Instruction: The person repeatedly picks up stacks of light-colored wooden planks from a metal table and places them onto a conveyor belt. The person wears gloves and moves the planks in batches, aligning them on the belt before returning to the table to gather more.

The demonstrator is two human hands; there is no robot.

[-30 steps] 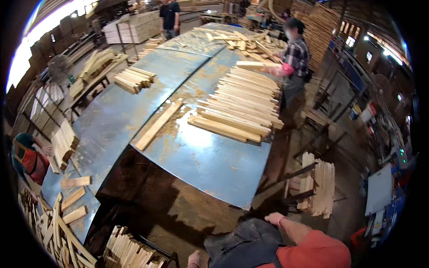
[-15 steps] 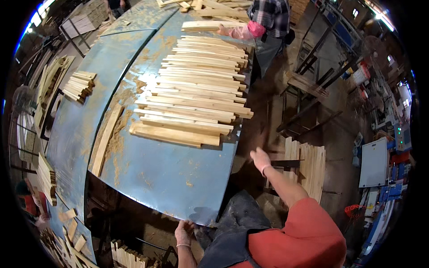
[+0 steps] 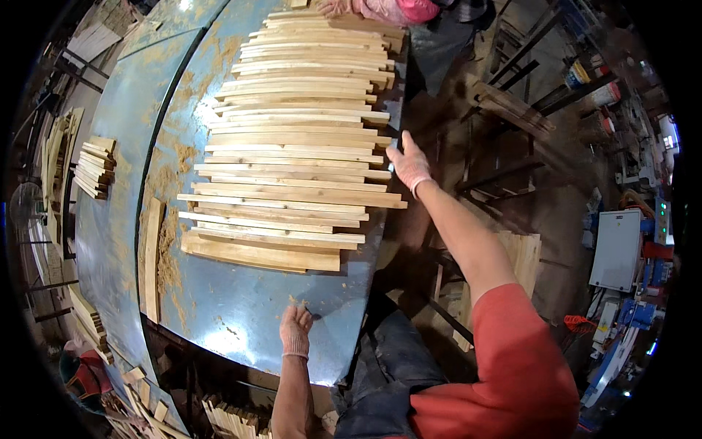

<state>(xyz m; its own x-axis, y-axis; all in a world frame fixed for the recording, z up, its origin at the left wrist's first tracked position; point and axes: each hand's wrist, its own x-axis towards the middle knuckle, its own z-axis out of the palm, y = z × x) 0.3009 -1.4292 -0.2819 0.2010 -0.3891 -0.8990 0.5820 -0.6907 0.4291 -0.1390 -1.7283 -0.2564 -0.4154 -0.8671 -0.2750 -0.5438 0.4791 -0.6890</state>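
Observation:
A long row of pale wooden slats (image 3: 292, 157) lies side by side on the blue metal table (image 3: 241, 307), their right ends uneven. My right hand (image 3: 411, 162), in a pale glove, is at the right ends of the middle slats, fingers and thumb apart and holding nothing. Whether it touches a slat end is unclear. Over the near part of the tabletop is my left hand (image 3: 295, 333), also gloved, its fingers slightly bent and nothing visible in them. A wider board (image 3: 259, 251) forms the near end of the row.
A single strip (image 3: 152, 260) lies left of the row beside sawdust. A small slat bundle (image 3: 95, 167) sits farther left. Across the table, a co-worker's gloved hand (image 3: 336, 7) rests at the row's far end. More slats (image 3: 521, 263) are stacked below my right arm.
My right hand has moved forward from beside the table to the slat ends. My left hand has gone from the near table edge onto the tabletop. The view has shifted; the co-worker's hand is at the row.

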